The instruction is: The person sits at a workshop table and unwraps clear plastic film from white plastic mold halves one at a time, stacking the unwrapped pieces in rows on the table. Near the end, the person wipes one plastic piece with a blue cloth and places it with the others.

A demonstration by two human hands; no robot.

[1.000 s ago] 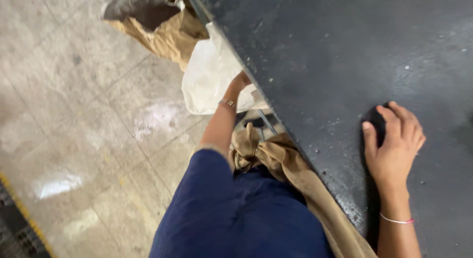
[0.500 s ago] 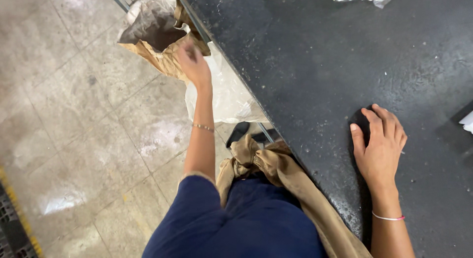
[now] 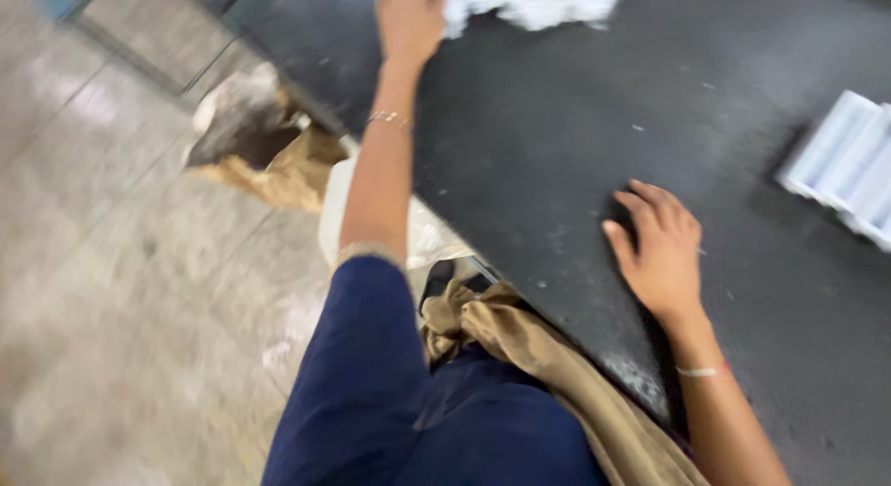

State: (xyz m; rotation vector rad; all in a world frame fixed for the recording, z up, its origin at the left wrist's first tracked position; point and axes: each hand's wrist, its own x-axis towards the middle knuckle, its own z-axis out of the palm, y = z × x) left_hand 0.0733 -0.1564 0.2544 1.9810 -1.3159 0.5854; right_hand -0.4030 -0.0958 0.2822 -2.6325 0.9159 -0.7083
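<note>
My left hand (image 3: 408, 20) is stretched far out over the dark table top (image 3: 557, 124), and its curled fingers touch the edge of a crumpled white sheet pile (image 3: 534, 1). Motion blur hides whether it grips the sheet. My right hand (image 3: 661, 249) lies palm down on the table near its front edge, fingers slightly apart. A small dark shape shows under its fingertips; I cannot tell what it is. A thin bracelet circles each wrist.
An open brown paper sack (image 3: 255, 142) stands on the tiled floor (image 3: 121, 291) left of the table, with a white bag (image 3: 422, 233) beside it. White ribbed pieces (image 3: 849, 166) lie at the table's right. A tan cloth (image 3: 548, 356) hangs at my waist.
My left hand rose from the brown sack on the floor up over the table to the white sheet pile. The view swung up and right. My right hand stayed flat on the table.
</note>
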